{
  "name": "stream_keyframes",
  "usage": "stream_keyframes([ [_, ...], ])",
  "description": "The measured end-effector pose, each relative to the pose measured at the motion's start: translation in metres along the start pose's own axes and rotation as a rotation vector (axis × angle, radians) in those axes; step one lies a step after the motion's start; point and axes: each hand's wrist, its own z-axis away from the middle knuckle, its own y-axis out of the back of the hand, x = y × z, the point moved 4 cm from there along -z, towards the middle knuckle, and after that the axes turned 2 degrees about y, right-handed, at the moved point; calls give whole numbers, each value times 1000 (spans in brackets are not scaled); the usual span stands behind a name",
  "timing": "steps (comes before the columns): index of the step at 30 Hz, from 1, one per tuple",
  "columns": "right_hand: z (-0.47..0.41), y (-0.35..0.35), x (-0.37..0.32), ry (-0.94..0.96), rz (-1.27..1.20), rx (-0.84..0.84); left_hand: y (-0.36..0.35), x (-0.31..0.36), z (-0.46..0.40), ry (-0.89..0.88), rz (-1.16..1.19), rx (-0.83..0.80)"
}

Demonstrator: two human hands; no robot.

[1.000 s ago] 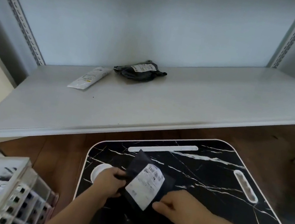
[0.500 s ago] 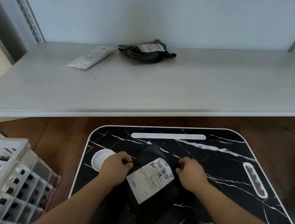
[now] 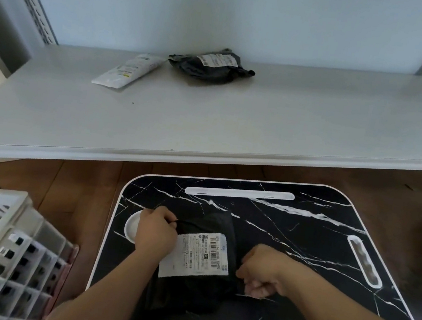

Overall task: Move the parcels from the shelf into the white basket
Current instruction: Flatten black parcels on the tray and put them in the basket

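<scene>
Both hands (image 3: 207,254) grip the black parcel (image 3: 194,287) — fingertips hidden, forearms cut off.

One head-worn view, close in, looking forward and down over the table (image 3: 303,227), the shelf (image 3: 236,125) just beyond.

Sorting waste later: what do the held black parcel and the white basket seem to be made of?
Black parcel: likely thin matte plastic film, since it creases and folds, with a white paper-like label. White basket: apparently rigid moulded plastic, judging by its lattice wall and dull finish.
</scene>
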Motion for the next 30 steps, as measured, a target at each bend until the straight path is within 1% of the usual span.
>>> stream_keyframes([
  [1,-2,2,4,0,14,19,0,-1,-1,-2,33,-12],
  [3,-9,13,7,81,-2,179,2,-6,-2,2,99,-49],
  [4,-11,16,6,141,-54,260,3,-9,-2,-2,107,-62],
  [5,-12,17,4,199,-124,299,4,-10,-1,-15,98,-70],
  [7,-13,10,-4,308,-196,272,3,-11,3,-79,70,-80],
  [8,-11,5,-8,340,-175,249,2,-10,6,-116,75,-86],
  [9,-11,2,-11,363,-127,239,1,-8,9,-141,91,-87],
  [11,-6,2,-17,392,67,318,2,-4,14,-185,107,-37],
  [12,-2,3,-18,393,223,408,4,-3,18,-233,69,22],
  [14,7,4,-20,432,542,675,5,1,27,-407,-103,151],
  [15,12,-1,-23,504,663,787,2,4,32,-506,-196,199],
  [16,13,-10,-24,599,738,856,-3,5,36,-589,-272,219],
  [17,12,-21,-25,686,781,868,-11,5,40,-652,-335,207],
  [18,8,-33,-25,757,817,829,-20,3,44,-704,-404,172],
  [20,0,-57,-21,829,884,749,-36,-6,50,-761,-496,90],
  [22,-5,-69,-19,831,909,709,-42,-16,50,-772,-523,58],
  [24,-14,-73,-15,831,921,731,-48,-24,44,-773,-531,45],
  [27,-23,-71,-14,822,934,727,-52,-24,40,-803,-518,43],
  [30,-40,-64,-21,806,980,707,-58,-18,25,-805,-526,74],
])
